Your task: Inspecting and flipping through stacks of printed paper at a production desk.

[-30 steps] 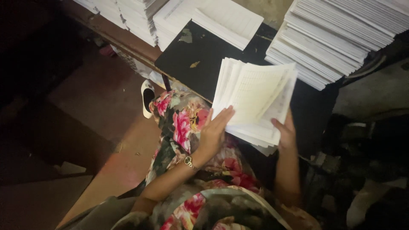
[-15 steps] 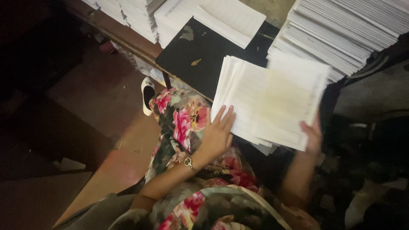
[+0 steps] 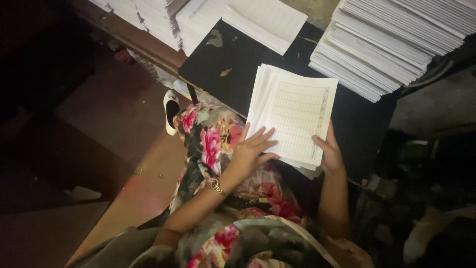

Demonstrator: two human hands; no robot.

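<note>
A sheaf of white ruled sheets lies half on the edge of a black table and half over my lap. My left hand rests flat with fingers spread on the lower left corner of the top sheet. My right hand grips the lower right edge of the sheaf, thumb on top. A thin bracelet sits on my left wrist. My lap is covered by dark cloth with pink and red flowers.
Tall stacks of white printed sheets stand on the table at the right, more stacks at the back left, and an angled pile at the back middle. A white sandal lies on the brown floor by the table leg.
The spread sheets have been drawn together into one squared sheaf. My right hand has moved left along the bottom edge, and my left hand now lies flat on the top sheet.
</note>
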